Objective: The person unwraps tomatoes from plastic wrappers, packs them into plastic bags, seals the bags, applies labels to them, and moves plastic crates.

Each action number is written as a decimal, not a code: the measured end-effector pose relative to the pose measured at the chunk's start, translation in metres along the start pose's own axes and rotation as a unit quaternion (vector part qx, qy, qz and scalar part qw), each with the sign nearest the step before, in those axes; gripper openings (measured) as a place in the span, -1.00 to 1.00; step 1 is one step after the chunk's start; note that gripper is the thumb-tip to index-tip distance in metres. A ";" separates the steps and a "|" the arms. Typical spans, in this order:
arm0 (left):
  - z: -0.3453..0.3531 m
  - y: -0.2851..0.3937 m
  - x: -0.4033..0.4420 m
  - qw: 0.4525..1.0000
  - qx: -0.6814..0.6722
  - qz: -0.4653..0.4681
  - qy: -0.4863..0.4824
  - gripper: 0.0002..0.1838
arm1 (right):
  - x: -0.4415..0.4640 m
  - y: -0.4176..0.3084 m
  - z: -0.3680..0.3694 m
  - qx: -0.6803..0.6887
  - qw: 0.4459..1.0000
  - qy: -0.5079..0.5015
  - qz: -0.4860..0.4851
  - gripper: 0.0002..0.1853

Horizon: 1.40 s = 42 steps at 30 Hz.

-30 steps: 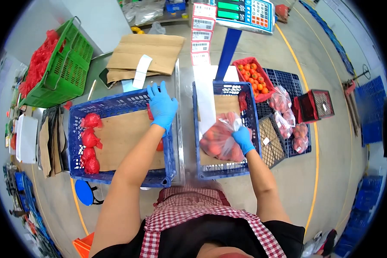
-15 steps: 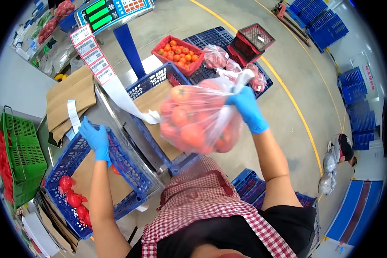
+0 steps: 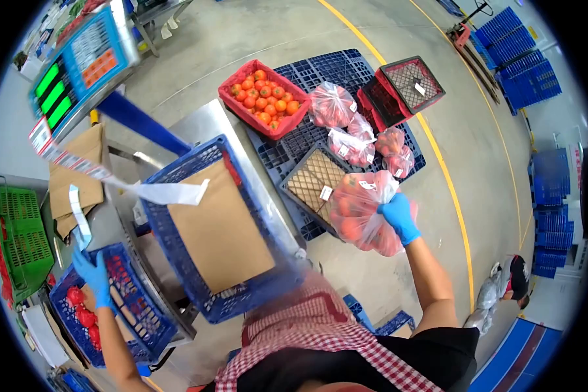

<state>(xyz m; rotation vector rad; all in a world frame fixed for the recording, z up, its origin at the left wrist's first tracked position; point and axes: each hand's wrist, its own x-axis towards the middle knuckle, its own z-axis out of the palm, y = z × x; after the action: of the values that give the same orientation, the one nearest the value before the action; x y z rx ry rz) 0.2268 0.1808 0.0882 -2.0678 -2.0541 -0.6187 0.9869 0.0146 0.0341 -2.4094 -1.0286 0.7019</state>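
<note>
My right hand (image 3: 400, 219), in a blue glove, is closed around the gathered neck of a clear plastic bag of tomatoes (image 3: 359, 215). The bag hangs off to the right, beside an upturned crate (image 3: 315, 176), and carries a white label. My left hand (image 3: 93, 274), also gloved, has its fingers apart at the far rim of a blue crate (image 3: 151, 313) holding red net bundles (image 3: 85, 318). Just above those fingertips is the lower end of a paper strip (image 3: 80, 212); whether they touch is unclear.
A cardboard-lined blue crate (image 3: 219, 228) sits by the scale display (image 3: 78, 65), a label ribbon (image 3: 170, 193) trailing over it. A red-lined crate of tomatoes (image 3: 264, 98) and bagged tomatoes (image 3: 333, 104) are by a blue pallet (image 3: 333, 64). Someone bends (image 3: 517, 277) at right.
My right hand has carried the tomato bag right, away from above the cardboard-lined crate. My left hand's fingers have spread at the crate rim. The view has shifted, showing more pallet.
</note>
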 end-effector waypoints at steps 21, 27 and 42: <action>-0.024 -0.066 -0.008 0.971 -0.031 -0.205 -0.118 -0.31 | 0.406 0.225 0.198 -0.203 0.970 0.122 0.054 -0.65; -0.024 -0.058 -0.012 0.975 0.004 -0.191 -0.110 -0.30 | 0.298 0.296 0.262 -0.172 0.983 -0.008 0.069 -0.60; -0.022 0.025 -0.012 0.924 -0.278 -0.138 0.225 -0.67 | -0.148 0.169 0.225 -0.043 0.860 -0.493 0.129 -0.70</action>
<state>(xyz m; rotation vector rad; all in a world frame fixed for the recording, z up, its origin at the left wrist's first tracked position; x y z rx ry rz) 0.2478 0.1599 0.1072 -1.6258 -2.0446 -1.7155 0.8542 -0.1625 -0.1943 -2.2308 -1.0595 2.1584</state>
